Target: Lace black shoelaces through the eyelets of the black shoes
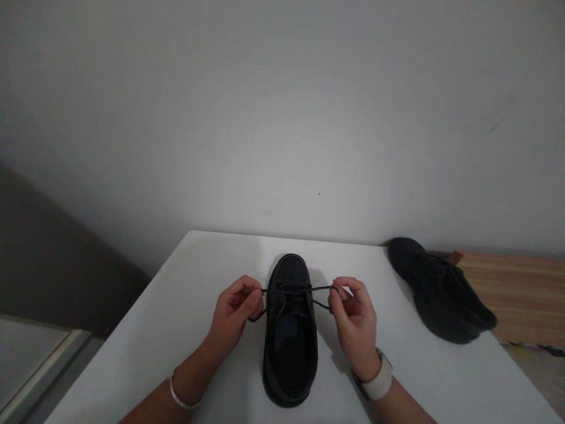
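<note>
A black lace-up shoe (291, 335) stands upright on the white table, its toe pointing away from me. On its left side, my left hand (238, 306) pinches one part of the black shoelace (320, 288) between thumb and fingertips. My right hand (353, 312) grips the lace on the other side, thumb against index finger. The lace is stretched nearly level across the top of the shoe between both hands. Looser lengths of lace hang below each hand near the eyelets. The lace tips are hidden.
A second black shoe (441, 288) lies at the table's right edge. Beyond it is a wooden surface (521, 294), lower right. A pale wall (282, 118) rises behind the white table (176, 306). At the lower left stands a white ledge (35, 365).
</note>
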`<action>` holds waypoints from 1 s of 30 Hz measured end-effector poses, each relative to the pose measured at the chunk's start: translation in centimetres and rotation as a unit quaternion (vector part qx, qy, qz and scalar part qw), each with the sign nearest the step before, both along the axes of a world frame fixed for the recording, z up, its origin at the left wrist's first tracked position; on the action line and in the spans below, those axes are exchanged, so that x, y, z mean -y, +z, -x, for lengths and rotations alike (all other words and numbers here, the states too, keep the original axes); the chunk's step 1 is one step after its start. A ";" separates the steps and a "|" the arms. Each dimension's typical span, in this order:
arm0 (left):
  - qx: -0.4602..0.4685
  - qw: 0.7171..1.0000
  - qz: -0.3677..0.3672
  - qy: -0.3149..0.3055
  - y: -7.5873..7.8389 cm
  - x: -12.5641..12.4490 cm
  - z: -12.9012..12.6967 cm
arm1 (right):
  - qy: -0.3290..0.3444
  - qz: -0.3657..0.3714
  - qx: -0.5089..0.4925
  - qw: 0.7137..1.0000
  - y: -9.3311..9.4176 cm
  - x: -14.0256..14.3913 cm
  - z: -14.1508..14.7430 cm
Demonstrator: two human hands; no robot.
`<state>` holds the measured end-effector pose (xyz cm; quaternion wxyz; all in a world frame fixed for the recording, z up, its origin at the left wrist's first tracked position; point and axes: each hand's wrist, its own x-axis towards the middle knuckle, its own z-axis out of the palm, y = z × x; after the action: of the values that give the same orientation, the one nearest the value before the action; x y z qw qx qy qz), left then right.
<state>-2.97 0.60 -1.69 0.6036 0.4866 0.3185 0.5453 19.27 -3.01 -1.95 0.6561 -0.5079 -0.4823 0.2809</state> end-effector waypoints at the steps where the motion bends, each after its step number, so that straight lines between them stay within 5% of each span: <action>1: -0.001 1.000 0.005 -0.001 0.0 0.0 0.0 | -0.008 -0.003 0.008 1.000 -0.1 0.0 -0.1; 22: -0.096 0.995 0.016 0.013 0.1 0.1 0.6 | -0.049 -0.007 0.018 0.999 0.3 -0.3 -0.4; 30: -0.161 0.987 -0.024 0.016 0.3 0.0 0.8 | 0.008 0.003 -0.091 0.996 0.3 -0.3 0.1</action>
<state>-3.78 0.59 -1.41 0.5240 0.5773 0.4060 0.4769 19.19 -2.67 -1.70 0.6931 -0.4787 -0.4239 0.3327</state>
